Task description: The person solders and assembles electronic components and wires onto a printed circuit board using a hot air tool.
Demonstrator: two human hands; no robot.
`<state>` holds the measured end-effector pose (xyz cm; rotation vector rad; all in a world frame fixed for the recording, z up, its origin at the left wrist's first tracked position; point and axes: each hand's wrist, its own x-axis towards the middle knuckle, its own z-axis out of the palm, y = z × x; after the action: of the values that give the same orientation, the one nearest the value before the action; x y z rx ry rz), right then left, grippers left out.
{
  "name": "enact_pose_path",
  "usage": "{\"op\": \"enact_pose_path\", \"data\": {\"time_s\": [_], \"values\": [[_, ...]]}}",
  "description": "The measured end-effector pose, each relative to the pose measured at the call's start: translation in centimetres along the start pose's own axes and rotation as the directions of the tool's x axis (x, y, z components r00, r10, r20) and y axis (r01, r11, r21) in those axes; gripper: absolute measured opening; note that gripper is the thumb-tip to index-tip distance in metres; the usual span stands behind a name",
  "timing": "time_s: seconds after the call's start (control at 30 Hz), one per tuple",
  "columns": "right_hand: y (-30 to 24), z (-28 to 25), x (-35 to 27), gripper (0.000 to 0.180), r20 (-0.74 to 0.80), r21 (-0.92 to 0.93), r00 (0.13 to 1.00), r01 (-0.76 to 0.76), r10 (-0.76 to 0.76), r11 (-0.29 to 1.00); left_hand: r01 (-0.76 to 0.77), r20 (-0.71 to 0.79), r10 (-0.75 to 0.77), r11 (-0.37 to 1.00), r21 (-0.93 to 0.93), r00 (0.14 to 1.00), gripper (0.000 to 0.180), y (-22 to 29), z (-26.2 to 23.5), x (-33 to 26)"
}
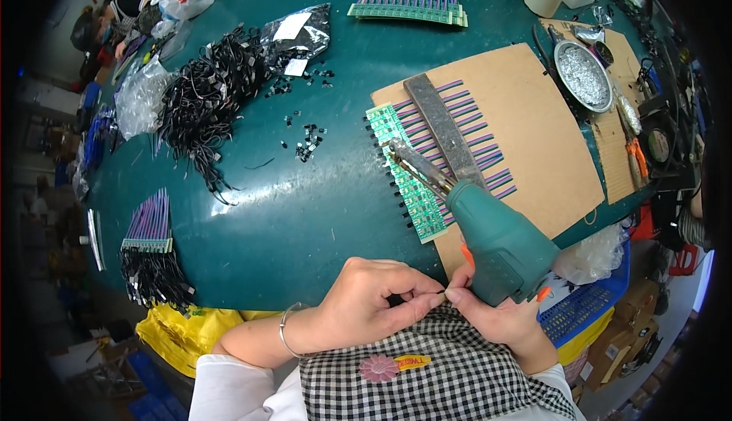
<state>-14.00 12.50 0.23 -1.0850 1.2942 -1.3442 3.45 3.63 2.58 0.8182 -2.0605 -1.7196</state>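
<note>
My left hand [381, 295] is closed, thumb and forefinger pinched at a tiny dark piece too small to name. Thumb and finger of my right hand [499, 316] meet it at the same spot. Against my right hand lies a green soldering gun [499, 242] with orange parts; the other fingers are hidden behind its body, seemingly around it. Its metal tip hangs over a green circuit board strip [423, 219] with small black parts along its left edge. Purple-and-green wires [480, 139] run from the strip across a cardboard sheet [541, 162], beneath a grey metal bar [442, 128].
A tangle of black cables [210, 89] and scattered small black connectors [309, 143] lie left on the green table [259, 246]. Wired board strips stand at the back [408, 13] and front left [149, 246]. At right are a metal bowl [583, 76] and a blue basket [583, 310].
</note>
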Motion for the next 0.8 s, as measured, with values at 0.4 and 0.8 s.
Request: {"op": "enact_pose_path", "data": {"time_s": [0.4, 0.8], "values": [[-0.9, -2.7, -3.3, 0.062, -0.332, 0.231, 0.941, 0.016, 0.063, 0.973, 0.408, -0.089, -0.476, 0.823, -0.395, 0.875, 0.015, -3.9, -1.0, 2.2], [0.3, -5.9, -7.1, 0.052, -0.193, 0.204, 0.966, -0.134, 0.174, 0.97, 0.46, -0.034, -0.529, 0.766, -0.448, 0.848, 0.014, -3.8, -1.3, 2.7]]}}
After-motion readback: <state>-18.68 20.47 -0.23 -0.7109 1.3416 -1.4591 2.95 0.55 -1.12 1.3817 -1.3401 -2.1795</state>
